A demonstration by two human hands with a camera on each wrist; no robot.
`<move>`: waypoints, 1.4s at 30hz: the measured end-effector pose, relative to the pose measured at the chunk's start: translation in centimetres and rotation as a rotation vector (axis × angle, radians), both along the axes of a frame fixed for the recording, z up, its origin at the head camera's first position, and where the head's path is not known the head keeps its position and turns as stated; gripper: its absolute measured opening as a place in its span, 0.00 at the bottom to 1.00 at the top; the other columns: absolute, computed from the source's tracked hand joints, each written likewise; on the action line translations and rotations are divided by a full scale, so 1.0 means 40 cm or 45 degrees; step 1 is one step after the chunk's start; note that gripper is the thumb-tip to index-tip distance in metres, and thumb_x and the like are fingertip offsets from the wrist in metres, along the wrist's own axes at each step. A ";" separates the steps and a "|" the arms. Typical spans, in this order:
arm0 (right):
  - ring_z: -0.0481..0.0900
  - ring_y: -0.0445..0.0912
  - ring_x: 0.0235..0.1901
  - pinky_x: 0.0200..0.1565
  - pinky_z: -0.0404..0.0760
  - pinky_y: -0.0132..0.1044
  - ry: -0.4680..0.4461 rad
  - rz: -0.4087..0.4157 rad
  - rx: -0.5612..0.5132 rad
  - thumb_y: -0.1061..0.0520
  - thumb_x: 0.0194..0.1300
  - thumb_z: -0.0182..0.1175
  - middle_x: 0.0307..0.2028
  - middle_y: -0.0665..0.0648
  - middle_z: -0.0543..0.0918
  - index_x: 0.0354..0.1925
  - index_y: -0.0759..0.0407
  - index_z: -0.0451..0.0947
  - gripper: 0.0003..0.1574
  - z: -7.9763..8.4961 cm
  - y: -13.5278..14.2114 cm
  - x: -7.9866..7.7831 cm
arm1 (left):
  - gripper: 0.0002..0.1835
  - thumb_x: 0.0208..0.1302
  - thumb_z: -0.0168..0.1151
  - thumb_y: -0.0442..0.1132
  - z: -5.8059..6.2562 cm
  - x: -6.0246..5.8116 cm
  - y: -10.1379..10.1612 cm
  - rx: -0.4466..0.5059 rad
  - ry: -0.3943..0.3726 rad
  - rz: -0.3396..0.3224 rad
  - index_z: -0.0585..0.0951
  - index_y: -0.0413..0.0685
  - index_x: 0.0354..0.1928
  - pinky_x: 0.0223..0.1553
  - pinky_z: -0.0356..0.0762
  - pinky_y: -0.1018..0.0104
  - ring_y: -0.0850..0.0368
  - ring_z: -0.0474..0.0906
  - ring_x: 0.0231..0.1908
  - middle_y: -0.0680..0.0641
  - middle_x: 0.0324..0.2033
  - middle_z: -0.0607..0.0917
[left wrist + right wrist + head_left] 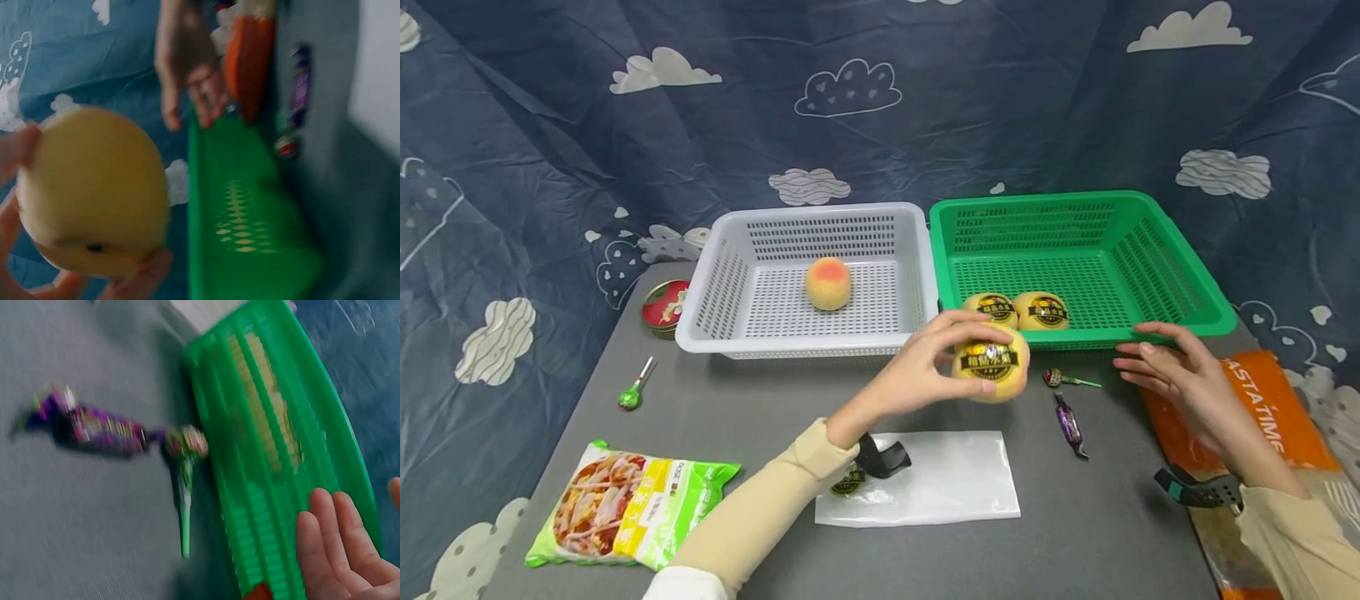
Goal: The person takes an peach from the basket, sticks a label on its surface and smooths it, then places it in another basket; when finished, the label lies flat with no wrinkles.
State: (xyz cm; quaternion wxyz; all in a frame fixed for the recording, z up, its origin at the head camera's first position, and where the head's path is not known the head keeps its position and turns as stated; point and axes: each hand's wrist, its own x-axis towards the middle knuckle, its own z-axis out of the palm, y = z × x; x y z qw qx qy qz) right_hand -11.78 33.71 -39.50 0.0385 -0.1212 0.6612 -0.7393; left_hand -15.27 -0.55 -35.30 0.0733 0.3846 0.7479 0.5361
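Note:
My left hand (928,362) grips a yellow peach (1000,371) with a black and gold label, held up in front of the green basket (1187,275). The left wrist view shows the fingers round the same peach (94,187), its unlabelled side facing that camera. Two more labelled peaches (1042,311) lie inside the basket near its front left corner. My right hand (1180,379) holds nothing, its fingers loosely extended by the basket's front right corner. In the right wrist view its fingers (325,531) overlap the basket's side.
A white basket (805,343) with one blushed peach (828,284) adjoins the green one. In front lie a lollipop (1054,377), a purple-wrapped candy (1070,425) and a clear plastic bag (955,483). Pasta package (1270,408) right; food bag (632,504), green lollipop (630,396), red tin (665,308) left.

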 end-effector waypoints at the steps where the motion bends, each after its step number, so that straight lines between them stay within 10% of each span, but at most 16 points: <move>1: 0.79 0.47 0.43 0.42 0.77 0.34 -0.004 -0.009 -0.031 0.67 0.69 0.40 0.47 0.56 0.77 0.60 0.64 0.57 0.21 -0.002 0.010 -0.004 | 0.26 0.49 0.69 0.45 0.014 -0.019 0.011 0.000 -0.006 0.025 0.76 0.59 0.53 0.43 0.72 0.70 0.66 0.56 0.58 0.56 0.58 0.63; 10: 0.80 0.46 0.42 0.41 0.77 0.34 -0.125 -0.142 -0.075 0.62 0.69 0.44 0.49 0.57 0.68 0.56 0.63 0.61 0.18 -0.022 0.039 -0.032 | 0.25 0.51 0.67 0.35 0.112 -0.208 0.085 -0.043 -0.082 0.117 0.75 0.45 0.54 0.51 0.62 0.73 0.62 0.67 0.51 0.50 0.52 0.75; 20: 0.81 0.46 0.38 0.37 0.79 0.35 -0.053 -0.224 -0.090 0.63 0.67 0.47 0.40 0.56 0.76 0.51 0.64 0.67 0.15 -0.042 0.047 -0.053 | 0.22 0.49 0.69 0.38 0.044 -0.383 0.211 -0.448 -0.156 0.387 0.79 0.56 0.50 0.49 0.64 0.70 0.57 0.60 0.57 0.52 0.52 0.73; 35: 0.81 0.47 0.37 0.36 0.79 0.36 -0.024 -0.200 -0.109 0.64 0.67 0.46 0.38 0.56 0.77 0.51 0.64 0.66 0.14 -0.051 0.046 -0.055 | 0.20 0.50 0.66 0.31 -0.021 -0.374 0.258 -0.460 -0.415 0.726 0.79 0.53 0.47 0.51 0.65 0.65 0.50 0.52 0.64 0.44 0.61 0.64; 42: 0.81 0.46 0.37 0.36 0.79 0.35 -0.041 -0.211 -0.086 0.63 0.67 0.46 0.37 0.56 0.77 0.52 0.64 0.65 0.15 -0.049 0.053 -0.048 | 0.19 0.63 0.53 0.37 0.003 -0.360 0.263 -0.771 -0.370 0.637 0.73 0.54 0.56 0.53 0.62 0.59 0.47 0.52 0.63 0.48 0.60 0.66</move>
